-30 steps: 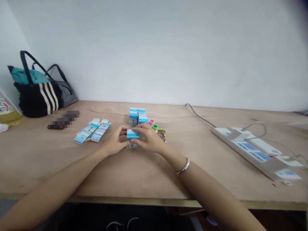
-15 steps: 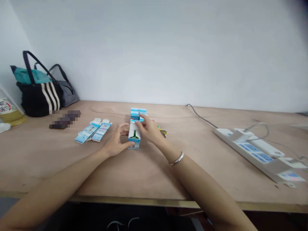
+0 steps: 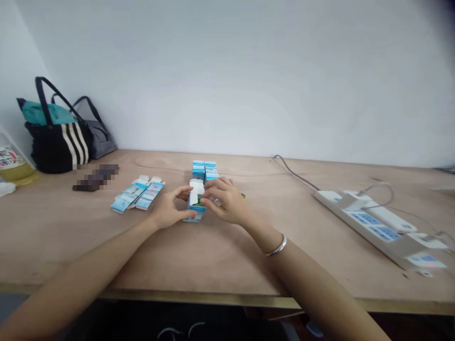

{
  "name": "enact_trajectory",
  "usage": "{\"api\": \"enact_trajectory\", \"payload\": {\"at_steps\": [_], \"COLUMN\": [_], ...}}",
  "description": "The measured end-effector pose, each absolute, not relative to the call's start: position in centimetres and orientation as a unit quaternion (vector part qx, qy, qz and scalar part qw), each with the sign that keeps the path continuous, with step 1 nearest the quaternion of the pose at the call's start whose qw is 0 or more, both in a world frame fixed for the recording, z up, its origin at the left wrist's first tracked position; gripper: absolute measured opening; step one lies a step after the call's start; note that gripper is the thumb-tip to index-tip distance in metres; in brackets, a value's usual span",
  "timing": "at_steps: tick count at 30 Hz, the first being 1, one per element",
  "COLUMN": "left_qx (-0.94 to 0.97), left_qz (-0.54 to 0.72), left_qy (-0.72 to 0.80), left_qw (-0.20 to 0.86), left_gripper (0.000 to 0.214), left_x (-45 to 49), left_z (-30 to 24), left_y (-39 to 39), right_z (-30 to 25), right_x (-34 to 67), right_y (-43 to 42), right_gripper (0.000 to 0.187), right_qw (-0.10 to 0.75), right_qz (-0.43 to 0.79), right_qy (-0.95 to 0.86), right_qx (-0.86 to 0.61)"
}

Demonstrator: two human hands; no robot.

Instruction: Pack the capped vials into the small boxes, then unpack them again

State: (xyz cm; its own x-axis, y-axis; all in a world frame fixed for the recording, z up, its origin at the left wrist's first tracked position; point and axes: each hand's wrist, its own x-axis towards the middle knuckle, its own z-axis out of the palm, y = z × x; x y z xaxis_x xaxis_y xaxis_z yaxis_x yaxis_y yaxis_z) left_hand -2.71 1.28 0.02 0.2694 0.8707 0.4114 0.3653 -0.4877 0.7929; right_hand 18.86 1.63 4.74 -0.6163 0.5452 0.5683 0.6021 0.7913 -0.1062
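A small blue-and-white carton (image 3: 196, 213) stands on the table with its white top flaps raised and something green showing at its opening. My left hand (image 3: 168, 207) grips it from the left, thumb on the near face and fingers behind. At the carton's upper right edge, my right hand (image 3: 227, 201) has its thumb and fingers curled around a side flap; the exact contact is partly hidden. Just behind stand closed blue-and-white cartons (image 3: 210, 167) side by side. Flattened cartons (image 3: 137, 193) lie left of my left hand.
A small yellow-edged item (image 3: 243, 196) is mostly covered by my right hand. A power strip (image 3: 369, 222) with plugs and a cable lies on the right. Black bag (image 3: 59, 144), oil bottle (image 3: 16, 166) and a blurred dark object (image 3: 95, 177) are at the left.
My right hand has drawn back from the carton's top to its right side. The carton's top flaps now stand up. My left hand keeps its hold.
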Motion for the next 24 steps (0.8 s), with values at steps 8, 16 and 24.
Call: {"api": "enact_trajectory", "payload": {"at_steps": [8,16,24], "left_qx": [0.783,0.790,0.781], "left_qz": [0.409,0.375,0.356], "left_qy": [0.402,0.422,0.433], "left_qw": [0.240,0.238,0.275], "left_gripper": [0.060,0.045,0.048], "left_x": [-3.0,-3.2,-3.4], "left_z": [1.1,0.3,0.4], "left_y": [0.8,0.8,1.5], "right_z": [3.5,1.1,0.5], "right_x": [19.3,17.7,17.5], "right_y": [0.9,0.1,0.6], "right_gripper": [0.017,0.025,0.024], "right_qw": [0.257,0.237,0.272], "right_qz": [-0.001,0.098,0.190], "right_qy": [-0.914,-0.916,-0.869], "right_qx": [-0.313,-0.310,-0.366]}}
